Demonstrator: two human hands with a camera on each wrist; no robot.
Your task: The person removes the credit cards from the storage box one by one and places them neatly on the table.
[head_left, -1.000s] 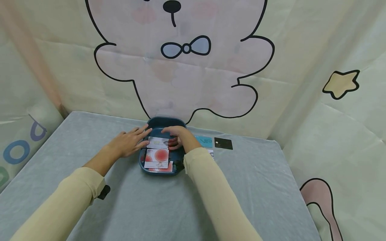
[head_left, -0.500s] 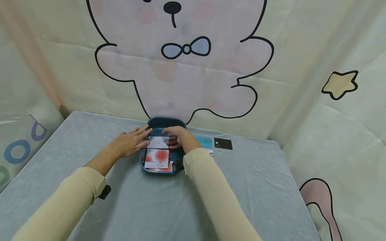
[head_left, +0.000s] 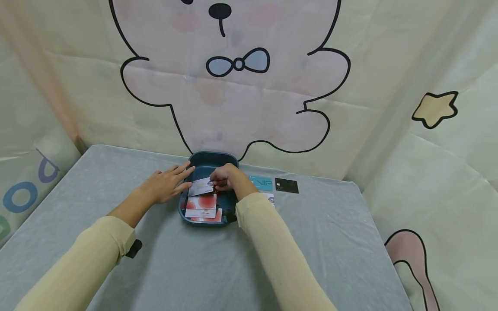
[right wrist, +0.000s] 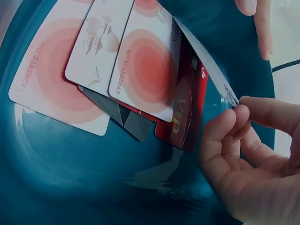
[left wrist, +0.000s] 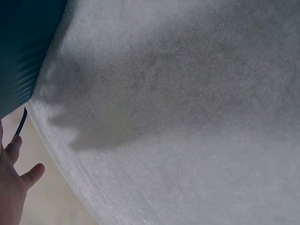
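Observation:
A dark teal plastic tray [head_left: 208,156] at the table's far side holds several overlapping plastic cards. My right hand [head_left: 229,177] reaches in from the right and pinches the right edge of a white card [head_left: 200,186]. That card stands tilted up off the pile in the right wrist view, where the right hand [right wrist: 253,150] has thumb and fingertips on its corner. Under it lie a red VIP card [right wrist: 180,112] and a white card with red circles [right wrist: 145,70]. My left hand [head_left: 167,183] rests with spread, straight fingers on the tray's left rim.
A blue VIP card [head_left: 261,183] and a black card [head_left: 286,185] lie on the grey cloth [head_left: 186,268] right of the tray, with another card partly hidden by the right sleeve. A printed curtain [head_left: 272,112] hangs right behind the table.
The right hand's thumb and fingers have closed on the white card's edge and lifted it, so it now tilts. The left hand has stayed on the tray's rim.

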